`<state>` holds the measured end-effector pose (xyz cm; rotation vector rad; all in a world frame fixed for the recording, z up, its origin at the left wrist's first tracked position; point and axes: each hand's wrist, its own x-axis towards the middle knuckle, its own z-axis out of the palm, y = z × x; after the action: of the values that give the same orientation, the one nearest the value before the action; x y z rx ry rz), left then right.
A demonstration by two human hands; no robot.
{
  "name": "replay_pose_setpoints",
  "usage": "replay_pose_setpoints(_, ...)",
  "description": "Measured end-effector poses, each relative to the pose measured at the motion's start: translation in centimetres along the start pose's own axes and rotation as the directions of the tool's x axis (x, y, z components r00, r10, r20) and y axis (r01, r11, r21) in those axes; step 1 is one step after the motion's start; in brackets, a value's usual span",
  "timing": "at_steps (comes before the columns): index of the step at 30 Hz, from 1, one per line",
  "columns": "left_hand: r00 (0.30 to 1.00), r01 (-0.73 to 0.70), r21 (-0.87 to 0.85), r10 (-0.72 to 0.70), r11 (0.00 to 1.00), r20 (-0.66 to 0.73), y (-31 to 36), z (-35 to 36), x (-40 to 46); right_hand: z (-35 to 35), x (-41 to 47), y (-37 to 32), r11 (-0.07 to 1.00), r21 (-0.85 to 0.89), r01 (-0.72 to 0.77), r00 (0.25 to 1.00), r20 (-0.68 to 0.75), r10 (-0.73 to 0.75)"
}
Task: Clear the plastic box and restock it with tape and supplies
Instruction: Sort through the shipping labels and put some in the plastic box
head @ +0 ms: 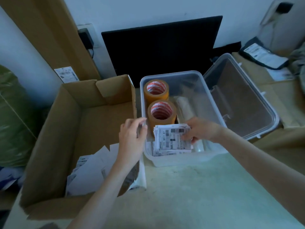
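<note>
The clear box [198, 76] stands on the table [198, 187], holding two tape rolls [160, 111] along its left side and a stack of labels [171, 139] at its near end. The right hand [200, 129] pinches the labels' right edge; the left hand [132, 138] hangs with loosely bent fingers at the box's left wall, beside a carton [66, 129] with papers [89, 172] in it

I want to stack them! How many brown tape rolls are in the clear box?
2. One tape roll stands at the plastic box's far left corner; the other sits just in front. More could hide under the labels.
</note>
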<state>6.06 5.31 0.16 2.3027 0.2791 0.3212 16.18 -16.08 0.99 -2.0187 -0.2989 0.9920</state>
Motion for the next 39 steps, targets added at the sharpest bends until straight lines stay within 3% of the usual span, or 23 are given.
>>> replay_pose_setpoints(6, 0.99, 0.141, -0.102, -0.14, 0.985, 0.022, -1.2, -0.6, 0.2, 1.5, 6.1, 1.8, 0.97, -0.061, -0.234, 0.961, 0.135, 0.24)
replay_pose_setpoints(14, 0.968, 0.249, -0.105, -0.245, 0.963, 0.048, -2.9, -1.3, -0.4, 3.3, 8.3, 2.6, 0.947, -0.064, -0.314, 0.905, 0.282, 0.319)
replay_pose_setpoints(20, 0.972, 0.23, -0.091, -0.226, 0.969, 0.062, -3.7, -2.0, -0.5, 2.5, 7.4, 1.8, 0.932, -0.201, -0.303, 0.926, 0.171, 0.338)
replay_pose_setpoints(24, 0.974, 0.224, -0.099, -0.219, 0.969, 0.058, -4.0, -3.0, -0.4, 1.4, 6.0, 0.8, 0.942, -0.253, -0.219, 0.97, 0.053, 0.239)
replay_pose_setpoints(29, 0.982, 0.184, -0.085, -0.18, 0.979, 0.047, -5.0, -4.3, 0.0, 2.0, 3.8, -1.3, 0.981, -0.172, -0.094, 0.995, -0.049, 0.086)
replay_pose_setpoints(39, 0.984, 0.171, 0.009, -0.171, 0.985, 0.051, -8.3, -9.1, -0.7, 7.6, 0.9, -7.4, 0.983, -0.043, 0.178, 0.96, -0.214, -0.183)
